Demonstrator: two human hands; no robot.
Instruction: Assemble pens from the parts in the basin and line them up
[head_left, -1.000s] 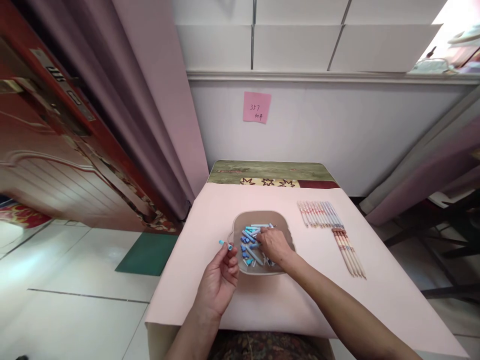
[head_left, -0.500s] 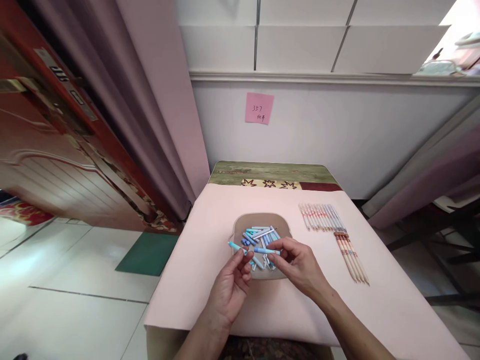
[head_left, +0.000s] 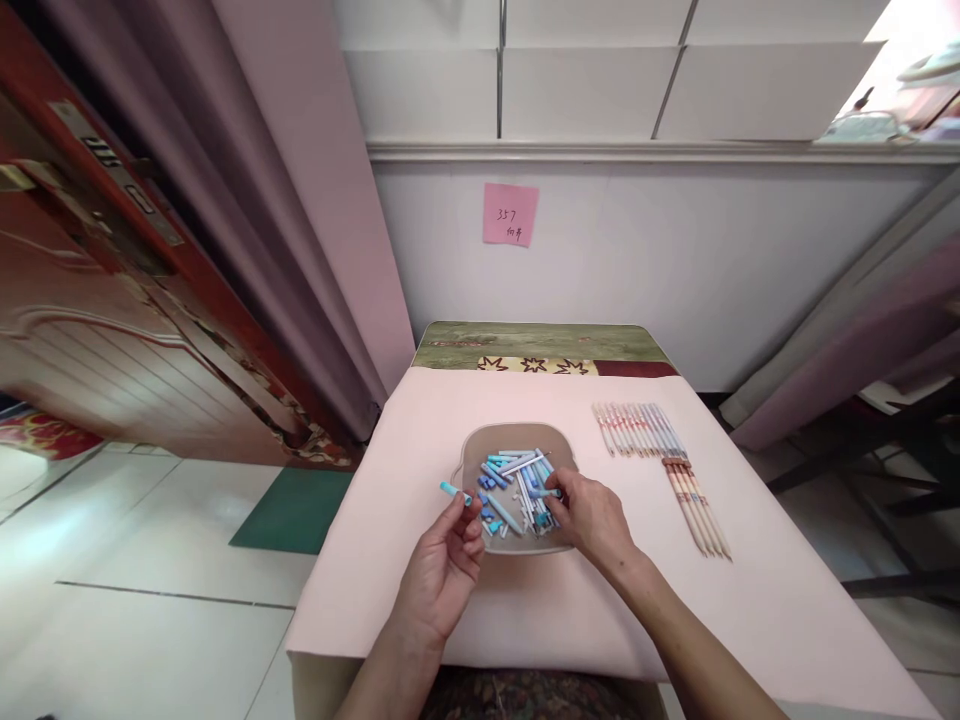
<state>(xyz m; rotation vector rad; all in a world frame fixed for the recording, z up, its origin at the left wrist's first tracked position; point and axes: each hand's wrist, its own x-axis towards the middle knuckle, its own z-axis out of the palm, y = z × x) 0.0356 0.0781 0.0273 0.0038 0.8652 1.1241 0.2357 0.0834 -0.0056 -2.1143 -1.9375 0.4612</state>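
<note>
One pink-covered table (head_left: pixel 420 420) against wall (head_left: pixel 675 260)

Your left hand (head_left: pixel 442 555) pinches a light-blue plastic pen piece (head_left: pixel 454 491). Your right hand (head_left: pixel 592 515) is in the shallow beige tray (head_left: pixel 470 452) of blue, turquoise and white pen parts (head_left: pixel 517 480). You see pale pink paper over the tabletop (head_left: pixel 420 420), white pens with red-orange print (head_left: pixel 664 460), and a pink sticky note (head_left: pixel 511 214).
</note>
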